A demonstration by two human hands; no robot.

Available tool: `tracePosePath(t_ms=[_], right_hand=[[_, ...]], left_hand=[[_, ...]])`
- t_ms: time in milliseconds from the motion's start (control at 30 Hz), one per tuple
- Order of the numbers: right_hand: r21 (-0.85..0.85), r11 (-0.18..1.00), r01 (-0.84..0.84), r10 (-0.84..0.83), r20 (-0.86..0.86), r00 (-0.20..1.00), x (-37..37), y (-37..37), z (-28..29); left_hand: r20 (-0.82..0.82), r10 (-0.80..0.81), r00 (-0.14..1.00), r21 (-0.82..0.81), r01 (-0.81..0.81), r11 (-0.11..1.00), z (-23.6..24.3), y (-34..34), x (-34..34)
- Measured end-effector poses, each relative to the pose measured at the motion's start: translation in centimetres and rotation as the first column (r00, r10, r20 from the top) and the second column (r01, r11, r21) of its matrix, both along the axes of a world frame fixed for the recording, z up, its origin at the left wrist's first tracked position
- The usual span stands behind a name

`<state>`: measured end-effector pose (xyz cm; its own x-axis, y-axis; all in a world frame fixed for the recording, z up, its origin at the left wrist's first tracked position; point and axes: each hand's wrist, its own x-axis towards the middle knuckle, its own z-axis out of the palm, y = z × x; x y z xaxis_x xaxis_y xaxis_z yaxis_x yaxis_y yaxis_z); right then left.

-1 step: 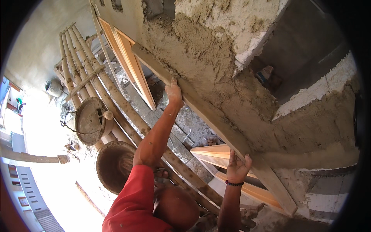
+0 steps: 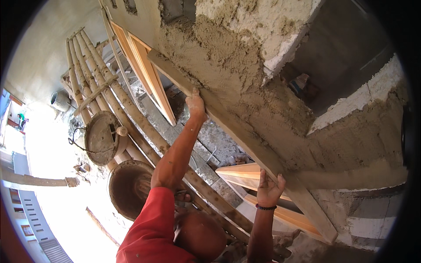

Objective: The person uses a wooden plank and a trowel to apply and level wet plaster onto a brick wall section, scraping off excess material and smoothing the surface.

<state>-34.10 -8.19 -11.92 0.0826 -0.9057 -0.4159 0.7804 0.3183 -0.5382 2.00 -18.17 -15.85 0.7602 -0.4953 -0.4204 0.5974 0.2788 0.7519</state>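
A long, mortar-smeared wooden straightedge board [image 2: 309, 208] lies slantwise against the wall, from upper left to lower right. My left hand [image 2: 196, 106] grips its lower edge toward the upper end, fingers closed over the edge. Further down the board, my right hand [image 2: 269, 192], a dark beaded bracelet at its wrist, holds the same edge with fingers and thumb bent onto it. Rough, wet-looking mortar [image 2: 232, 72] covers the wall along the board's upper side. Part of each palm's contact is hidden.
Bamboo poles [image 2: 131, 103] form a scaffold at left. On them stand a mortar-crusted bucket [image 2: 100, 151] with a handled tool in it and a wide basin [image 2: 115, 186]. Wooden frames [image 2: 142, 65] stick out below the board. A dark wall opening [image 2: 346, 52] with broken edges lies at upper right.
The view has shifted very slightly. Both hands keep their places on the board, which shows no clear movement along the wall.
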Motion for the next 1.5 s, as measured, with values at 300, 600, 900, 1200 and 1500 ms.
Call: tracePosePath(t_ms=[300,600,900,1200,1500], right_hand=[[-0.044,0.998,0.054,-0.056,-0.059,0.997,-3.4,0.8,2.2],[-0.082,0.993,0.088,-0.092,-0.05,0.994,-7.4,1.6,4.5],[-0.011,0.987,0.163,-0.163,-0.072,0.984,-11.2,1.9,6.1],[-0.131,0.976,0.173,-0.178,-0.031,0.983,-15.5,2.3,7.1],[-0.13,0.986,0.107,-0.105,0.025,0.994,-19.1,2.5,7.6]], left_hand=[[0.027,0.024,0.999,-0.028,-0.023,0.999,2.7,0.6,-3.6],[0.156,0.016,0.988,-0.063,-0.006,0.998,5.3,1.3,-7.4],[0.131,0.04,0.991,0.004,-0.041,0.999,9.2,1.8,-11.2],[0.185,-0.008,0.983,-0.121,0.031,0.992,11.0,2.4,-14.5],[0.175,-0.065,0.982,-0.181,0.097,0.979,12.7,3.8,-17.8]])
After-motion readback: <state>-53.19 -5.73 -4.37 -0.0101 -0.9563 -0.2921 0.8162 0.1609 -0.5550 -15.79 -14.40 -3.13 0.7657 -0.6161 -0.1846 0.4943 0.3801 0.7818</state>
